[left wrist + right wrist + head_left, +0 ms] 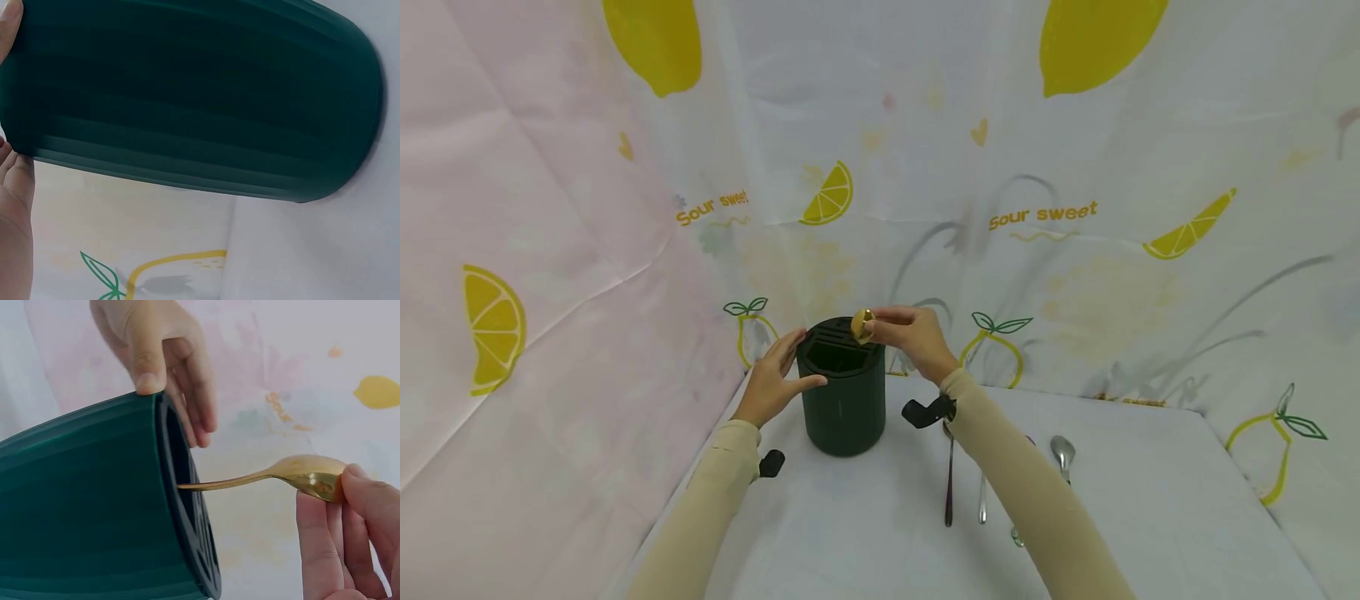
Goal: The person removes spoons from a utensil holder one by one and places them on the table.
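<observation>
A dark green utensil holder (pixel 844 410) stands upright on the white table, with an opening and a slotted section in its black top. My left hand (pixel 772 383) holds its left side by the rim, thumb at the front and fingers farther round. In the right wrist view a gold spoon (pixel 309 477) is pinched by its bowl between the thumb and fingers of my right hand (pixel 917 337). The spoon's thin handle points into the holder's top; its far end is hidden inside.
Right of the holder lie a dark-handled spoon (pixel 949 487), a silver utensil (pixel 982 502) and a silver spoon (pixel 1063 451). A small green-patterned piece (pixel 1017 536) shows beside my right sleeve, which partly covers these things. Lemon-printed cloth (pixel 925 167) hangs behind the table.
</observation>
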{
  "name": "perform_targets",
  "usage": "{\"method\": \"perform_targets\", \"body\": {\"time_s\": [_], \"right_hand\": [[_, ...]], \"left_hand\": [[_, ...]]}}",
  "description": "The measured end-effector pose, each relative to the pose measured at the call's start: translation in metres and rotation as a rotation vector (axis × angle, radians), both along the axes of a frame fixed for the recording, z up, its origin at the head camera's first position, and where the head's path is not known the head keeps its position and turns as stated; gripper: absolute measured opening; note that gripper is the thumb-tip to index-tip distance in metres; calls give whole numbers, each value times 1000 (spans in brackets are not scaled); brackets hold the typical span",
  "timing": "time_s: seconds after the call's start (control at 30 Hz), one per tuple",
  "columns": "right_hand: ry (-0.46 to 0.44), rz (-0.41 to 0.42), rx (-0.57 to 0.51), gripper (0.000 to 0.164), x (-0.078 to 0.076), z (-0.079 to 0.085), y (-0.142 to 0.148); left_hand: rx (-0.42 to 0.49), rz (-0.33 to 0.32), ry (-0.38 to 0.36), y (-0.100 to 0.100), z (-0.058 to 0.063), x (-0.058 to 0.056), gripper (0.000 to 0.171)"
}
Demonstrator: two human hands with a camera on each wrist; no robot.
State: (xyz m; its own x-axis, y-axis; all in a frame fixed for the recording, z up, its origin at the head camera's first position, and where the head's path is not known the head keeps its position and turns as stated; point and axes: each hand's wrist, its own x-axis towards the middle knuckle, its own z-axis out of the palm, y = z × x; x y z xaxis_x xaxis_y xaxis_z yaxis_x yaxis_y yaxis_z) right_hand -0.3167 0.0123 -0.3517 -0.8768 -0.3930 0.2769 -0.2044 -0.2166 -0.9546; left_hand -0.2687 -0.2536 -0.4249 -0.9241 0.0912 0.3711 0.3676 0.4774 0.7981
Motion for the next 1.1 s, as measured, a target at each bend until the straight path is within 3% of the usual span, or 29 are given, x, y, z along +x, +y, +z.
{"method": "perform_targets", "body": {"time_s": [0.27, 0.63, 1.1], "right_hand": [[-30, 10, -76, 22, 0, 13, 9], [-17, -17, -255, 20, 5, 43, 27], [-180, -31, -484, 12, 0, 66, 68]], "left_hand": [[1, 2, 2, 0, 0, 1, 94], [-14, 5, 14, 1, 1, 2, 94], [-4, -3, 26, 0, 1, 1, 93]]}}
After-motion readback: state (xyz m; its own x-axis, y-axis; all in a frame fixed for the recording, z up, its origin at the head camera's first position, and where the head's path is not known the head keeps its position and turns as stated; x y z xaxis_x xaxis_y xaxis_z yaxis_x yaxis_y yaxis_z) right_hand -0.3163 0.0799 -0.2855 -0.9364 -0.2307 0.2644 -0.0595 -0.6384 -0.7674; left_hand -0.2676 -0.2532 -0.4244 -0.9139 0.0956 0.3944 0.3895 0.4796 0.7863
